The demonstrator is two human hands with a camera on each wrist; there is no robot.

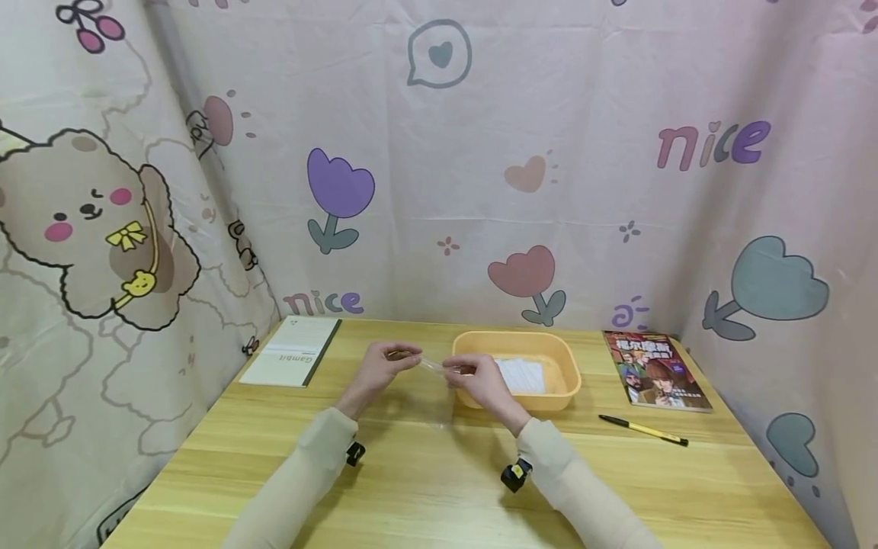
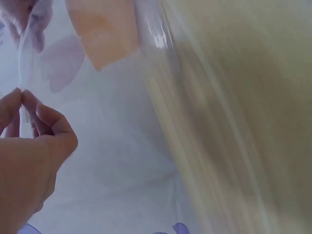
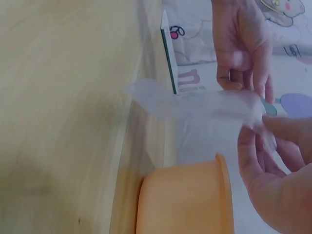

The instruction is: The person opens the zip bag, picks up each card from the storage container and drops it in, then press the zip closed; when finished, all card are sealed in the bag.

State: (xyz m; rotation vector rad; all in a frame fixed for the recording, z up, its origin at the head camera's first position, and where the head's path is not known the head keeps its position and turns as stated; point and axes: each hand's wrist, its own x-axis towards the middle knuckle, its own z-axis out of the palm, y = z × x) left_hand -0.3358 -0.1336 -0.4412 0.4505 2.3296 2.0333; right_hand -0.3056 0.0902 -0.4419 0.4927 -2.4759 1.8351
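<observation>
A clear plastic bag (image 1: 434, 400) hangs between my two hands over the middle of the table. My left hand (image 1: 377, 372) pinches one side of its top edge between thumb and fingertips, as the left wrist view also shows, with the left hand (image 2: 41, 151) low at the left. The other side of the edge is pinched by my right hand (image 1: 484, 381), whose fingers overlap the tub's left rim in the head view. In the right wrist view the see-through bag (image 3: 204, 105) stretches away from the right hand (image 3: 280, 170), hanging loose and slightly blurred.
A yellow-orange tub (image 1: 565, 366) with a white sheet-like item (image 1: 521, 376) inside stands behind the right hand. A pale notebook (image 1: 291, 352) lies at the back left. A comic-style magazine (image 1: 657, 372) and a yellow-black pen (image 1: 643, 430) lie on the right. Printed curtains (image 1: 439, 152) surround the table.
</observation>
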